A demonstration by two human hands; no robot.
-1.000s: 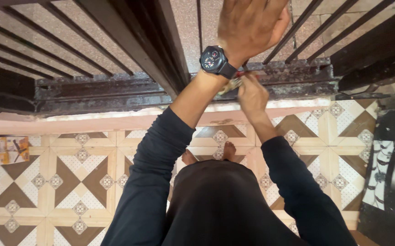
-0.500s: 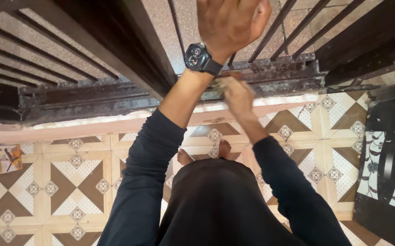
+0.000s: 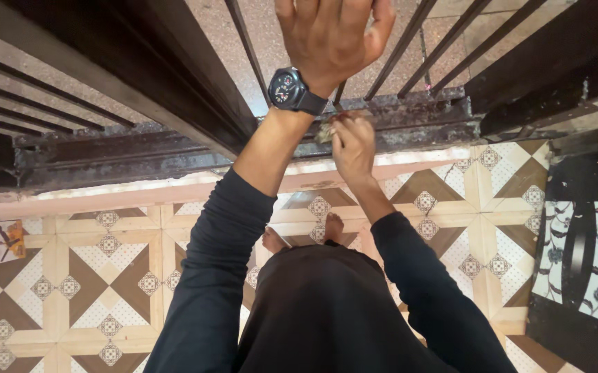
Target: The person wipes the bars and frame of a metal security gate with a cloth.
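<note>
Fingers of our right hand (image 3: 353, 141) are pinched together on a small brassy, key-like object (image 3: 324, 131), blurred, held right against the dark rusty iron gate (image 3: 409, 114) at its lower rail. Our left hand (image 3: 330, 34), black round wristwatch (image 3: 286, 90) on its wrist, curls its fingers around an upright bar. Steadying the gate with that grip and keeping the pinch firm looks wise to us. Patterned brown-and-cream floor tiles (image 3: 99, 276) lie below.
</note>
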